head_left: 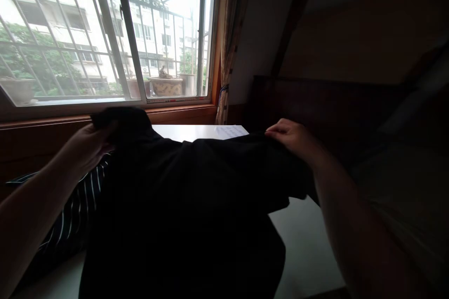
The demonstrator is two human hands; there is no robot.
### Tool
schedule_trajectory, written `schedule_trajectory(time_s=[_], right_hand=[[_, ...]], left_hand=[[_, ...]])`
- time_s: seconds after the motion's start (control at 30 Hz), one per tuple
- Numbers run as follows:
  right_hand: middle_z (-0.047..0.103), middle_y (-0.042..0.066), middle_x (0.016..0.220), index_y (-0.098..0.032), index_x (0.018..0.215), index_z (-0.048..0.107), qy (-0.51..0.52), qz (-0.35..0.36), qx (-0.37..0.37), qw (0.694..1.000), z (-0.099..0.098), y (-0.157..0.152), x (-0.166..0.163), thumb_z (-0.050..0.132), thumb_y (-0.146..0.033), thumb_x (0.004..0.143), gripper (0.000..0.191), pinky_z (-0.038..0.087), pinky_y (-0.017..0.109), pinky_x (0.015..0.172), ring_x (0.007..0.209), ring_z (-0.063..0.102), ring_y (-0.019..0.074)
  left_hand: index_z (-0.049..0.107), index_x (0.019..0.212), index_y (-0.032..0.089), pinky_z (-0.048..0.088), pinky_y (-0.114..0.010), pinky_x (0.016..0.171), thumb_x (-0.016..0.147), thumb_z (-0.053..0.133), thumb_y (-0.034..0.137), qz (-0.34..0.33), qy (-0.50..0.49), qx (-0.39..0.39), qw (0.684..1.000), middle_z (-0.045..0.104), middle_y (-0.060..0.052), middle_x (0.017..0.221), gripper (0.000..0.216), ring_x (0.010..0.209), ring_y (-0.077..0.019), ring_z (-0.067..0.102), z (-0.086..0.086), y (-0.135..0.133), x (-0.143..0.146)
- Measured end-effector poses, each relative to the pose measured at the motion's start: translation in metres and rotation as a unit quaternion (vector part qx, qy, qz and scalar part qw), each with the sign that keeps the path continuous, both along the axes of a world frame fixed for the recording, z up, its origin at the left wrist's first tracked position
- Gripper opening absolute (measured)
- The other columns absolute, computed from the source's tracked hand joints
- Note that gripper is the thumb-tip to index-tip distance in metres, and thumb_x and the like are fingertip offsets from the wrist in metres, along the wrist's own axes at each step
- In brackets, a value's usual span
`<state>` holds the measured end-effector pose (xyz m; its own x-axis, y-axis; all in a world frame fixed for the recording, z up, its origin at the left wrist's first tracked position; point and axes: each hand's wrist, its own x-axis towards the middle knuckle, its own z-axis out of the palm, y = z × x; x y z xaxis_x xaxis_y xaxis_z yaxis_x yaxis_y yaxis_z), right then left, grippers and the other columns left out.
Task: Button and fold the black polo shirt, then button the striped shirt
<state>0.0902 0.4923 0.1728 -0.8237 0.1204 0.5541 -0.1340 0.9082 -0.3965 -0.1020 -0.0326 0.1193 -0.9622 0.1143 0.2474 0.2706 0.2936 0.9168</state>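
Note:
A black short-sleeved shirt hangs stretched out between both hands, over a white table. My left hand is closed on the cloth at the shirt's upper left. At its upper right, my right hand pinches the fabric between thumb and fingers, near a sleeve that droops below. The dark cloth shows little detail, and its lower end runs out of the picture. Beneath my left arm lies a dark garment with white stripes, partly hidden by the shirt.
A sheet of paper lies at the table's far edge. Behind stands a barred window with a wooden sill and potted plants outside. A tied curtain hangs right of it. Dark furniture fills the right side.

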Motion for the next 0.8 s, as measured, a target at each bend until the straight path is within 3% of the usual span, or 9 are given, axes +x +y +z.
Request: schedule_trajectory(time_s=[0.07,0.13,0.23,0.3,0.37,0.47,0.6,0.67,0.8], right_hand=[[0.066,0.006,0.096,-0.023,0.089,0.076,-0.006,-0.006,0.056,0.998,-0.02,-0.001,-0.029,0.06,-0.037,0.09,0.021,0.047,0.037,0.087,0.095,0.061,0.0235],[0.067,0.008,0.102,-0.023,0.094,0.076,-0.047,-0.023,0.08,0.995,-0.046,-0.008,-0.043,0.059,-0.031,0.09,0.018,0.045,0.038,0.093,0.102,0.059,0.0251],[0.068,0.008,0.102,-0.022,0.096,0.075,-0.138,0.009,0.076,0.987,-0.086,-0.03,-0.039,0.061,-0.032,0.09,0.018,0.048,0.034,0.087,0.096,0.061,0.023],[0.068,0.006,0.098,-0.023,0.097,0.073,-0.202,0.042,0.049,0.977,-0.109,-0.047,-0.023,0.058,-0.038,0.092,0.021,0.049,0.03,0.074,0.084,0.063,0.0195],[0.067,0.005,0.101,-0.023,0.097,0.071,-0.274,0.073,0.025,0.958,-0.129,-0.062,-0.001,0.059,-0.044,0.091,0.024,0.048,0.029,0.069,0.082,0.063,0.0183],[0.064,0.004,0.109,-0.025,0.105,0.068,-0.355,0.098,0.04,0.929,-0.153,-0.081,0.034,0.071,-0.05,0.081,0.035,0.048,0.031,0.069,0.09,0.062,0.0222],[0.055,0.005,0.127,-0.032,0.125,0.061,-0.384,0.091,0.035,0.918,-0.171,-0.096,0.079,0.078,-0.052,0.072,0.059,0.05,0.036,0.079,0.11,0.056,0.0285],[0.055,0.004,0.127,-0.033,0.126,0.06,-0.386,0.085,0.014,0.918,-0.174,-0.1,0.096,0.076,-0.048,0.076,0.055,0.051,0.036,0.082,0.109,0.057,0.0269],[0.06,0.002,0.114,-0.029,0.109,0.067,-0.378,0.098,-0.022,0.92,-0.173,-0.105,0.115,0.065,-0.03,0.087,0.022,0.05,0.033,0.082,0.1,0.06,0.0215]], left_hand=[[0.053,0.128,0.02,0.056,-0.047,0.092,0.083,0.057,0.065,-0.024,-0.055,0.004,0.998,0.063,-0.01,0.127,0.064,0.117,-0.031,0.06,-0.016,0.012,-0.009],[0.055,0.127,0.014,0.059,-0.048,0.085,0.072,0.069,0.064,-0.041,-0.088,-0.024,0.995,0.063,-0.018,0.126,0.075,0.113,-0.0354,0.062,-0.044,0.022,-0.012],[0.046,0.138,0.012,0.055,-0.052,0.09,0.064,0.074,0.059,-0.01,-0.062,-0.115,0.991,0.047,-0.023,0.142,0.092,0.121,-0.0406,0.056,-0.091,0.026,-0.003],[0.044,0.142,0.015,0.049,-0.053,0.1,0.073,0.067,0.058,-0.033,0.036,-0.204,0.978,0.041,-0.02,0.146,0.084,0.13,-0.0399,0.048,-0.116,0.025,0.015],[0.049,0.139,0.024,0.048,-0.052,0.102,0.084,0.058,0.056,-0.108,0.084,-0.265,0.954,0.046,-0.014,0.142,0.064,0.13,-0.0365,0.048,-0.133,0.023,0.042],[0.061,0.127,0.032,0.046,-0.049,0.105,0.088,0.058,0.053,-0.197,0.115,-0.343,0.911,0.053,-0.007,0.137,0.044,0.124,-0.032,0.054,-0.149,0.02,0.091],[0.054,0.135,0.042,0.054,-0.045,0.095,0.083,0.067,0.042,-0.222,0.087,-0.401,0.884,0.054,-0.006,0.138,0.054,0.12,-0.0322,0.057,-0.162,0.018,0.148],[0.054,0.135,0.045,0.055,-0.045,0.095,0.076,0.071,0.032,-0.23,0.064,-0.426,0.873,0.058,-0.005,0.133,0.062,0.116,-0.0322,0.06,-0.164,0.017,0.167],[0.06,0.127,0.041,0.057,-0.039,0.09,0.08,0.056,0.022,-0.244,0.011,-0.442,0.863,0.063,-0.005,0.127,0.051,0.107,-0.0288,0.066,-0.156,0.021,0.189]])
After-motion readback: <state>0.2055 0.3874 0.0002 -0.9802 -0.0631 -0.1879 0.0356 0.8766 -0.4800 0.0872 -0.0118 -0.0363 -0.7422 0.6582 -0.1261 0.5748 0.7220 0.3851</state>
